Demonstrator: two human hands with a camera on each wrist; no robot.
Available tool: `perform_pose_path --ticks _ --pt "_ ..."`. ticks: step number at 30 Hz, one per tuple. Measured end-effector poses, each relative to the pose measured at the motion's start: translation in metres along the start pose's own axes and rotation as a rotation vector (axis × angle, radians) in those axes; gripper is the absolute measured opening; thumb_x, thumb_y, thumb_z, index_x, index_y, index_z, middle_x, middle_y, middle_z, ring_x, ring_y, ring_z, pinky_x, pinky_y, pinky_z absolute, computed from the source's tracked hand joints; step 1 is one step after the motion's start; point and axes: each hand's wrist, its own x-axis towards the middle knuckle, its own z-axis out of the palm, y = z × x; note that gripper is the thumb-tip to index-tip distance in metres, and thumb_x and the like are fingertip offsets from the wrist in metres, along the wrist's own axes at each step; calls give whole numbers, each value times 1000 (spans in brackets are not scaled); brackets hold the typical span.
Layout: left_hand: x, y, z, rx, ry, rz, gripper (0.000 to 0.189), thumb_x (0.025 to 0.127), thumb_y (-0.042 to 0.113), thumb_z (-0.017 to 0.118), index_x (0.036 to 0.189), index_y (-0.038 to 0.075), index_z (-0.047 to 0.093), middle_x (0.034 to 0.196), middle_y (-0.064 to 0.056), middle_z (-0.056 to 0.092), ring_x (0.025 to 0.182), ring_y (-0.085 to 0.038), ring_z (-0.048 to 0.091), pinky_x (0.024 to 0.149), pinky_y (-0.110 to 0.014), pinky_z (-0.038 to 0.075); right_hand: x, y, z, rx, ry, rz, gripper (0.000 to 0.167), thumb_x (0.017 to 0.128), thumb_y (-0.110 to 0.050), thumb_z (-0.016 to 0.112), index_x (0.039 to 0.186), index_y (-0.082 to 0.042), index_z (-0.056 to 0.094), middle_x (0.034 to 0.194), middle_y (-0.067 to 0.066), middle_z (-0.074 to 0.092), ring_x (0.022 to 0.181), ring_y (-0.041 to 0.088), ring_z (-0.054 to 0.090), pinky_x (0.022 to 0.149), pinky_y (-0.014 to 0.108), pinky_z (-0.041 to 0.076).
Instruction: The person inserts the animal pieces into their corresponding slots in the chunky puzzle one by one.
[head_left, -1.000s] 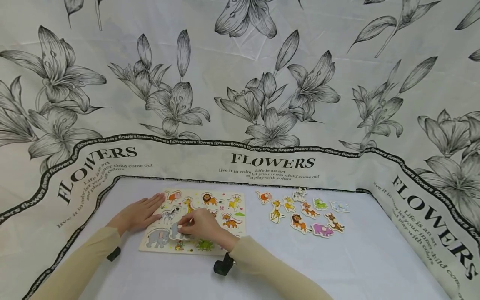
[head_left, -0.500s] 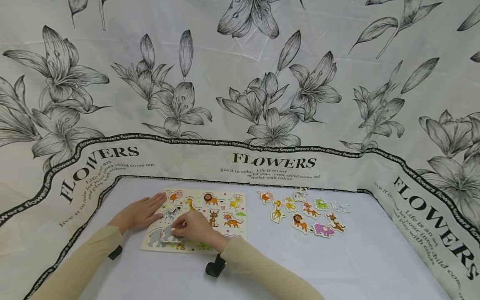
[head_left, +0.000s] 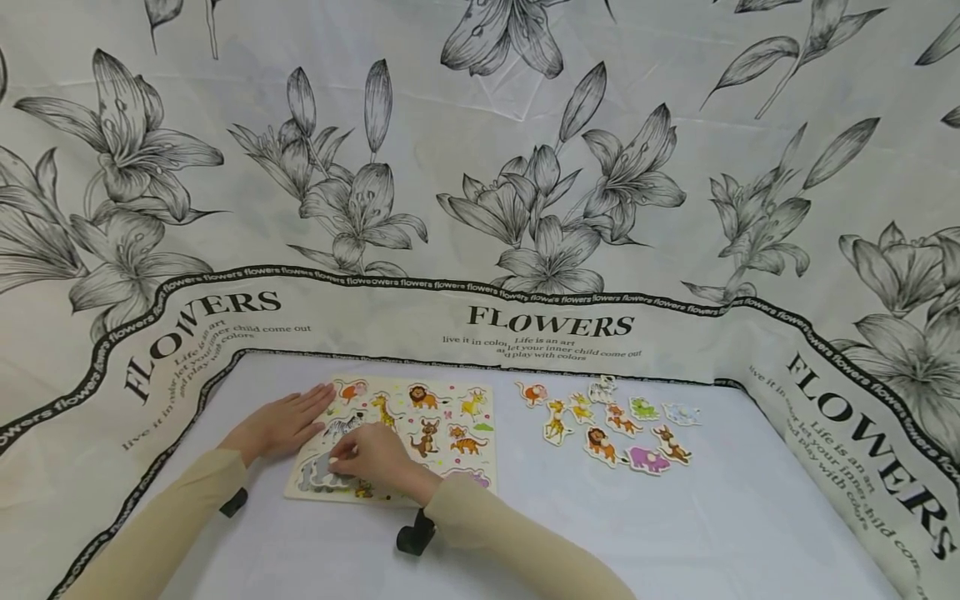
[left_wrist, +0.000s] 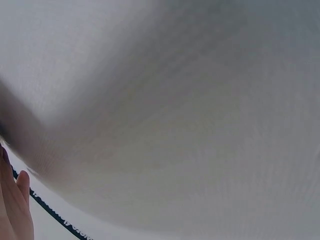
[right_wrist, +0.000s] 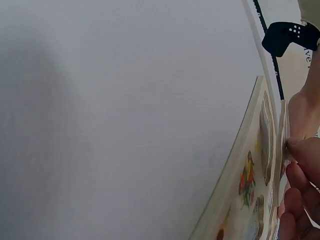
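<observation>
A wooden puzzle board [head_left: 483,463] with animal-shaped recesses lies flat on the table, left of centre. My right hand [head_left: 378,460] pinches a grey elephant puzzle piece [head_left: 324,472] between thumb and fingers, just over the grey elephant picture at the board's near left, which it partly covers. In the right wrist view the piece [right_wrist: 281,150] appears edge-on, close above the board [right_wrist: 227,175], beside the fingertips. My left hand [head_left: 281,427] rests with straight fingers on the board's left edge. The left wrist view catches only part of that hand [left_wrist: 16,207].
Right of the board, several loose animal pieces lie on the white tablecloth [head_left: 600,533], among them a purple hippo [head_left: 648,460], a lion [head_left: 600,446] and a kangaroo [head_left: 670,445]. A flower-printed curtain [head_left: 555,325] encloses the back and sides.
My right hand has moved left with the elephant piece, from right of the board's elephant picture to over it. The left hand stays on the board's edge.
</observation>
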Motion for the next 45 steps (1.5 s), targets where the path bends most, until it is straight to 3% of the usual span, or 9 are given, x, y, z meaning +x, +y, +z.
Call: perform_pose_path --ticks 19,28,35,38,40,45 --pt "1 2 -1 2 7 9 59 102 33 40 148 -2 30 156 -21 28 143 -38 28 114 -55 31 8 -6 15 -23 10 57 14 84 -28 74 95 -18 77 86 -12 75 70 -12 57 64 4 42" --pt "1 3 0 23 9 -5 59 102 34 39 148 -2 30 156 -20 28 143 -37 28 115 -55 30 11 -10 21 -27 21 56 14 84 -27 74 94 -18 77 81 -13 74 64 -13 52 58 3 39" --pt "1 3 0 20 16 4 59 102 33 40 148 -2 31 155 -20 29 143 -37 29 114 -55 31 10 -12 24 -43 18 53 13 84 -28 74 93 -20 77 79 -14 73 63 -12 50 77 11 47" --pt "0 4 0 22 25 15 58 102 32 41 147 -3 32 154 -21 30 142 -38 31 113 -55 32 10 -12 25 -43 14 52 12 85 -28 74 93 -19 77 79 -14 72 63 -12 49 74 8 45" --pt "0 4 0 19 23 13 58 102 32 41 147 -2 32 155 -21 30 142 -37 31 114 -55 32 10 -12 25 -35 13 45 13 85 -27 74 94 -18 77 79 -13 72 62 -12 49 64 5 40" --pt "0 4 -1 22 26 13 58 102 32 41 147 -3 33 154 -21 31 142 -38 31 113 -55 32 9 -13 23 -6 16 45 13 85 -25 74 94 -16 77 78 -12 72 61 -11 48 60 4 37"
